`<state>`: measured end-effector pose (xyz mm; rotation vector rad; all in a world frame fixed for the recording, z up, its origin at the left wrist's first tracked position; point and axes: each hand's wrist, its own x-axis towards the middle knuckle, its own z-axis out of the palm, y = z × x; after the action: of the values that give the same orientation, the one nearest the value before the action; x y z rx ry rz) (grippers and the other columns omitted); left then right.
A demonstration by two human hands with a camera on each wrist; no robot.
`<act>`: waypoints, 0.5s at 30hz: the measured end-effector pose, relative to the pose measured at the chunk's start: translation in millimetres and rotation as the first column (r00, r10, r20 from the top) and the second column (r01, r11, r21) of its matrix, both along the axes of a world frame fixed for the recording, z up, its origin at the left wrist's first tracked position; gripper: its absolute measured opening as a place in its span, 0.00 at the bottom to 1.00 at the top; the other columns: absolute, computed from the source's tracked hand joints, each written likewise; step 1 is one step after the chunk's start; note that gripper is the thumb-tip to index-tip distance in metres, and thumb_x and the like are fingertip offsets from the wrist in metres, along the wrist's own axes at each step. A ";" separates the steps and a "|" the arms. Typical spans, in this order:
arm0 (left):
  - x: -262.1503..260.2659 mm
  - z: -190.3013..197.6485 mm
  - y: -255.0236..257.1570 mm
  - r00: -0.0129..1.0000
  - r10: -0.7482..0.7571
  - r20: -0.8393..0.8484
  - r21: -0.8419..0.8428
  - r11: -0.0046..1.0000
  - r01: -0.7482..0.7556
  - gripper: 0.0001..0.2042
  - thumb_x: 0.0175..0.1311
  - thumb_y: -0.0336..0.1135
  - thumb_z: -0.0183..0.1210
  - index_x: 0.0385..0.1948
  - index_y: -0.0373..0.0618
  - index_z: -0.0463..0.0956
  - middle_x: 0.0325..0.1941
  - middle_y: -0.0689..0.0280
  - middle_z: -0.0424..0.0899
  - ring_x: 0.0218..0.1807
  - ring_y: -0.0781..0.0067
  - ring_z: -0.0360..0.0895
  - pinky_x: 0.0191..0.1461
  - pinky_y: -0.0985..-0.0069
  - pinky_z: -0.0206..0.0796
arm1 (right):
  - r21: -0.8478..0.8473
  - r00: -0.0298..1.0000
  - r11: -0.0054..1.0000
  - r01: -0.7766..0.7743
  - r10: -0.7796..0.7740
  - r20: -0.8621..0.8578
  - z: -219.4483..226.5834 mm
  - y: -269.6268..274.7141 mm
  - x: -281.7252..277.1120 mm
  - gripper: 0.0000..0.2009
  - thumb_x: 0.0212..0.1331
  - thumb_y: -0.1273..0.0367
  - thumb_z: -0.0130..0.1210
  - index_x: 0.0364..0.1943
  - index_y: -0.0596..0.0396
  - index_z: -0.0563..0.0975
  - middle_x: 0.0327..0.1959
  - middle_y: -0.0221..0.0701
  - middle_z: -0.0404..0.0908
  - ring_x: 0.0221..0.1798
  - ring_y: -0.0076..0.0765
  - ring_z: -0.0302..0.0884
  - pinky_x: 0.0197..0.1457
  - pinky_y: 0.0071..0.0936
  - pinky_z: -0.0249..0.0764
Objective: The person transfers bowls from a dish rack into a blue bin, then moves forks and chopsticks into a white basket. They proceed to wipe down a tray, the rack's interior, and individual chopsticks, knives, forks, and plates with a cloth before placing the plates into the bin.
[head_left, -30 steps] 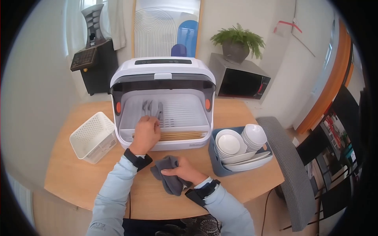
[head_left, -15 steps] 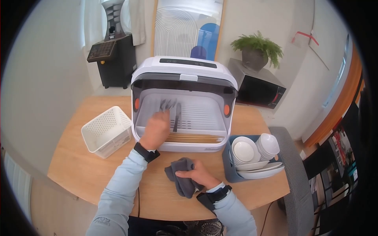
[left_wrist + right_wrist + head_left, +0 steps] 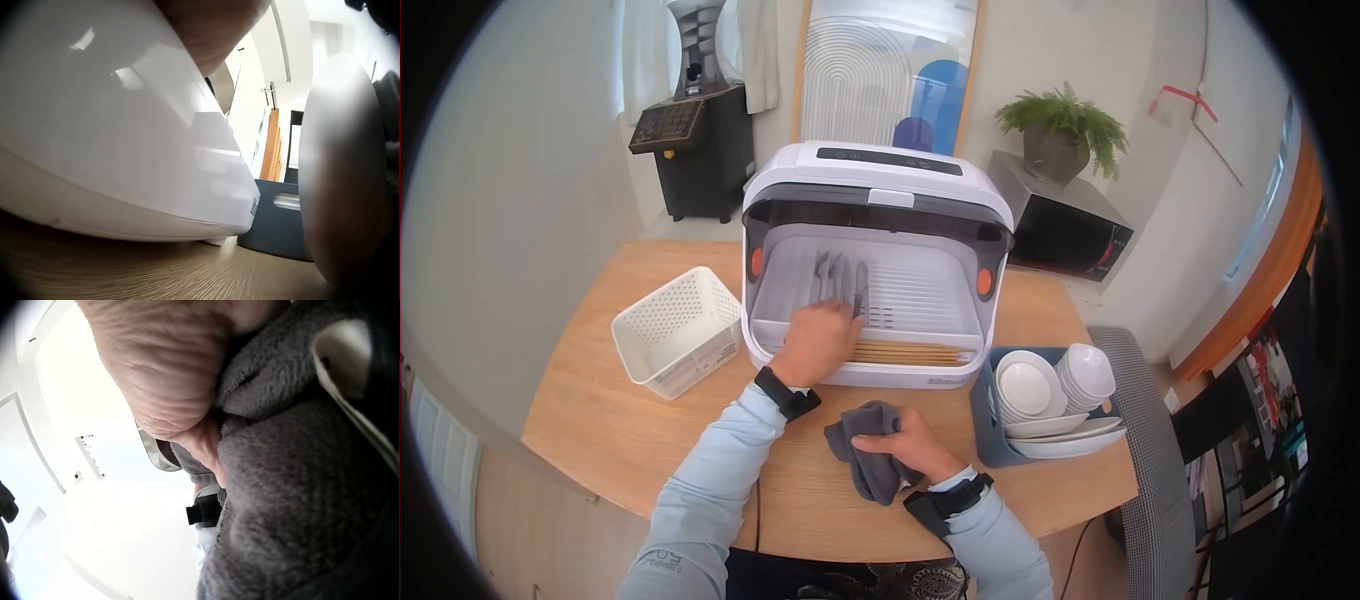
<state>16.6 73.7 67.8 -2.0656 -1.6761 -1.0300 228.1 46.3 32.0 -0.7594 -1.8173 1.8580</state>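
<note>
My left hand (image 3: 815, 345) reaches over the front lip of a white dish dryer (image 3: 880, 376), whose dark lid is raised. Its fingers bend down at the lower ends of several pieces of metal cutlery (image 3: 838, 272) lying on the ribbed tray. A knife (image 3: 861, 280) lies at their right side. The fingertips are hidden, so I cannot tell whether they pinch a piece. Wooden chopsticks (image 3: 912, 352) lie along the front compartment. In front of the dryer, my right hand (image 3: 915, 445) grips a bunched grey cloth (image 3: 870, 470), which fills much of the right wrist view.
A white perforated basket (image 3: 700, 368) stands left of the dryer. On the right is a blue-grey bin (image 3: 990, 435) holding white bowls (image 3: 1090, 372) and plates (image 3: 1075, 445). A microwave (image 3: 1060, 235) with a potted fern (image 3: 1060, 125) stands behind.
The head view has shifted, so everything slides right. My left hand stays at the cutlery; the knife, apart from the other pieces half a second ago, now lies closer. My right hand keeps holding the cloth.
</note>
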 end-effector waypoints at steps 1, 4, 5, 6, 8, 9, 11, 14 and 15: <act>0.4 1.0 -0.6 1.000 0.009 -0.003 -0.033 0.999 -0.009 0.08 0.59 0.31 0.57 0.28 0.35 0.78 0.25 0.52 0.77 0.29 0.48 0.77 0.33 0.60 0.69 | 0.013 1.000 1.000 0.006 -0.006 -0.003 0.6 -0.6 -0.2 0.19 0.51 0.70 0.67 0.47 0.63 0.78 0.40 0.31 0.83 0.42 0.25 0.77 0.50 0.25 0.72; -1.1 -0.2 0.5 0.999 0.006 0.045 -0.030 1.000 -0.005 0.09 0.60 0.34 0.58 0.25 0.37 0.78 0.25 0.53 0.78 0.28 0.48 0.77 0.32 0.60 0.68 | 0.028 1.000 0.999 0.016 -0.016 0.004 3.7 -2.1 0.1 0.18 0.52 0.70 0.67 0.46 0.63 0.79 0.39 0.30 0.83 0.41 0.24 0.77 0.49 0.24 0.73; -1.6 -0.9 0.9 0.999 0.002 0.047 -0.028 1.000 -0.001 0.09 0.60 0.34 0.58 0.25 0.36 0.78 0.25 0.53 0.78 0.28 0.48 0.77 0.32 0.60 0.68 | 0.029 1.000 0.999 0.019 -0.019 0.010 4.2 -2.3 0.2 0.18 0.52 0.70 0.67 0.46 0.63 0.79 0.39 0.30 0.83 0.41 0.24 0.77 0.49 0.24 0.73; -2.0 -1.8 1.3 0.999 -0.002 0.049 -0.027 1.000 0.003 0.09 0.60 0.34 0.58 0.25 0.36 0.78 0.25 0.53 0.77 0.28 0.47 0.77 0.32 0.60 0.68 | 0.029 1.000 0.999 0.016 -0.016 0.010 3.8 -1.8 0.1 0.18 0.52 0.70 0.67 0.46 0.63 0.79 0.39 0.30 0.83 0.41 0.24 0.77 0.49 0.24 0.73; -2.5 -3.2 2.1 0.999 -0.002 0.051 -0.030 1.000 0.004 0.09 0.60 0.34 0.58 0.26 0.36 0.78 0.26 0.53 0.78 0.28 0.47 0.77 0.32 0.60 0.68 | 0.029 1.000 1.000 0.012 -0.012 0.012 2.2 -0.7 0.1 0.18 0.52 0.70 0.67 0.46 0.63 0.79 0.39 0.30 0.83 0.41 0.24 0.77 0.49 0.24 0.73; -2.6 -3.7 2.3 0.999 0.001 0.051 -0.036 0.999 0.001 0.09 0.59 0.34 0.58 0.26 0.36 0.78 0.26 0.53 0.78 0.28 0.47 0.77 0.32 0.60 0.68 | 0.022 1.000 1.000 0.011 -0.011 0.003 1.5 -0.6 -0.2 0.18 0.52 0.70 0.67 0.46 0.63 0.79 0.39 0.30 0.83 0.41 0.24 0.77 0.49 0.24 0.73; -3.2 -2.9 1.5 0.998 0.002 0.059 -0.049 0.999 0.001 0.10 0.60 0.35 0.59 0.27 0.36 0.79 0.27 0.53 0.78 0.28 0.47 0.77 0.33 0.60 0.68 | 0.007 1.000 1.000 0.010 -0.010 -0.013 1.1 -1.0 -0.3 0.17 0.52 0.70 0.67 0.45 0.63 0.79 0.39 0.30 0.83 0.40 0.23 0.77 0.49 0.24 0.73; -2.7 0.6 -0.6 0.995 0.011 0.095 -0.047 0.999 -0.006 0.11 0.60 0.36 0.60 0.30 0.34 0.80 0.28 0.52 0.79 0.28 0.47 0.77 0.33 0.59 0.68 | -0.014 1.000 1.000 0.012 -0.012 -0.011 4.3 -2.0 0.0 0.17 0.51 0.70 0.68 0.46 0.63 0.79 0.39 0.30 0.83 0.40 0.23 0.77 0.48 0.24 0.73; -1.1 4.4 -3.1 0.993 0.024 0.112 -0.028 0.999 -0.021 0.11 0.60 0.36 0.60 0.32 0.34 0.80 0.28 0.51 0.79 0.28 0.47 0.77 0.33 0.60 0.68 | -0.015 1.000 1.000 0.021 -0.021 -0.015 4.0 -1.7 0.3 0.17 0.51 0.71 0.68 0.45 0.63 0.80 0.39 0.29 0.83 0.40 0.23 0.77 0.48 0.24 0.73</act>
<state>15.5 70.7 72.1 -2.0352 -1.7726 -1.1413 228.3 44.6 36.0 -0.7648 -1.7819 1.8609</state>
